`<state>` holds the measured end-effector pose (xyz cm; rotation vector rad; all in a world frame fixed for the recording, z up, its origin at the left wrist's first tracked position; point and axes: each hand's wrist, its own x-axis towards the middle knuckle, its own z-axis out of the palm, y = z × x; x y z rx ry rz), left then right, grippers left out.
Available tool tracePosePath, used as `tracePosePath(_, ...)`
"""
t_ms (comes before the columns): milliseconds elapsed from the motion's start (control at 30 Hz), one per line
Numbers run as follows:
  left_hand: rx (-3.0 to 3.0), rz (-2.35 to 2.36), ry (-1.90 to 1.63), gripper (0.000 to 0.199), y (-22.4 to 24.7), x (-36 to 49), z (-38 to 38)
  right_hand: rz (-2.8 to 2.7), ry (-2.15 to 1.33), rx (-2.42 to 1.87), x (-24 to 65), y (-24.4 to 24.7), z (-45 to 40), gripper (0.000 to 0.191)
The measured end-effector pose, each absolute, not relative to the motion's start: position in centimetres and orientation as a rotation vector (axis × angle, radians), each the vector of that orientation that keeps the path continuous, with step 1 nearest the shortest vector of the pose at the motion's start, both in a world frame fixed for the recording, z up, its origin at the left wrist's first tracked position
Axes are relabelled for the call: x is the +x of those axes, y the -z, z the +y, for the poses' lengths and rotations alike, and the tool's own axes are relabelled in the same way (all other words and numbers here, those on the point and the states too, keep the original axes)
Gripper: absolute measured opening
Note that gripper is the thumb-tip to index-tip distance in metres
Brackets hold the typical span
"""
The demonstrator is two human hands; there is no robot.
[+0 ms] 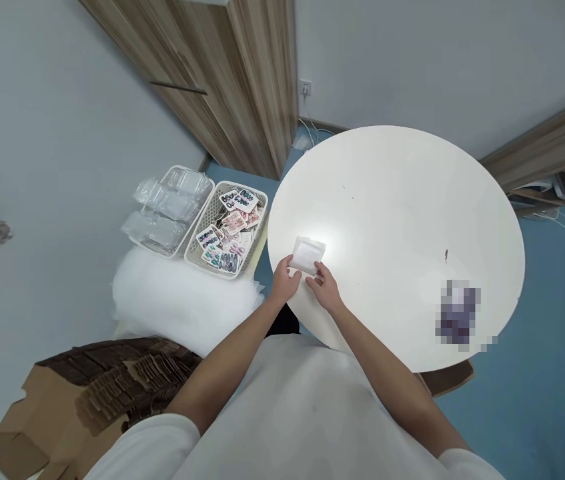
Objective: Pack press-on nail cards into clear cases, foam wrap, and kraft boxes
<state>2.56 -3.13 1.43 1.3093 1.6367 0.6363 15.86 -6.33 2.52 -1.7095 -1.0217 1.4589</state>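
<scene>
My left hand [285,281] grips the left side of a flat, whitish, see-through packet [307,255], thumb and fingers closed at its lower left corner. At the packet's lower right corner, my right hand [326,288] pinches the edge between thumb and fingers. The packet is roughly square with a loose, filmy upper edge, and it is held over the near left edge of the round white table [387,200]. What lies inside the packet cannot be made out.
To the left, a white basket [189,257] holds several cards of colourful press-on nails [233,223]. Beside it, another basket holds clear plastic packs [162,200]. Nearer are white wrapping sheets [177,300] and brown cardboard [57,407]. A blurred-out purplish item [458,313] lies at the table's right.
</scene>
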Motion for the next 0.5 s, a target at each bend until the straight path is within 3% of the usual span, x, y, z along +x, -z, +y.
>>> tracePosePath(267, 1.411, 1.575, -0.671, 0.051, -0.9, -1.3, 3.0, -1.006, -1.375, -1.769, 11.4, -2.3, -0.5, 0.057)
tracePosePath(500, 1.480, 1.538, -0.667, 0.055, -0.1, -1.3, 3.0, -1.001, -1.337, -1.779, 11.2, -2.2, 0.1, 0.056)
